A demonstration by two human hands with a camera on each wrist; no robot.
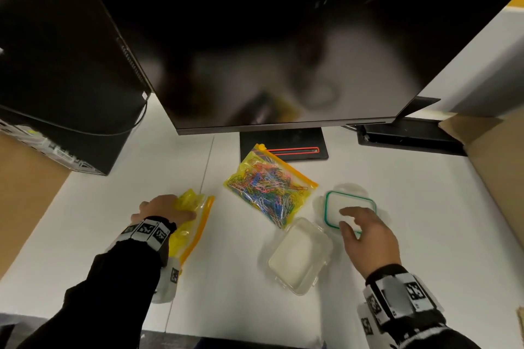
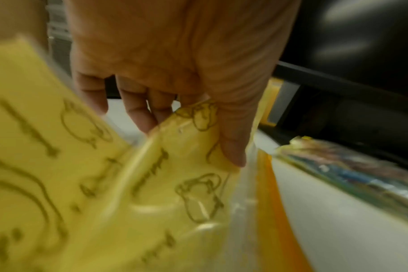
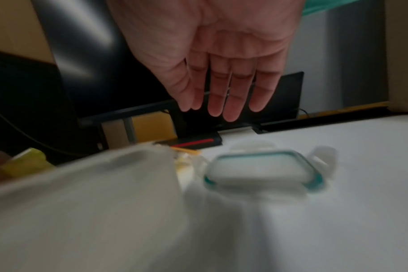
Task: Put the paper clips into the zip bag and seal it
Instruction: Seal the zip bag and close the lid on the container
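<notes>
A yellow zip bag (image 1: 269,187) packed with coloured paper clips lies flat mid-table, its orange zip strip toward the monitor; its edge shows in the left wrist view (image 2: 352,171). My left hand (image 1: 170,207) pinches a second, crumpled yellow zip bag (image 1: 195,224) between thumb and fingers (image 2: 189,136); no clips show in that bag (image 2: 105,184). My right hand (image 1: 347,218) hovers with straight fingers (image 3: 210,110) over a clear lid with a green seal (image 1: 334,201), holding nothing. An empty clear container (image 1: 300,255) sits left of that hand.
A large dark monitor (image 1: 283,51) overhangs the far table, its stand base (image 1: 283,147) just behind the filled bag. A black computer tower (image 1: 56,65) stands at the far left. Cardboard walls (image 1: 499,167) flank both sides. The lid (image 3: 261,167) and container (image 3: 82,202) look blurred.
</notes>
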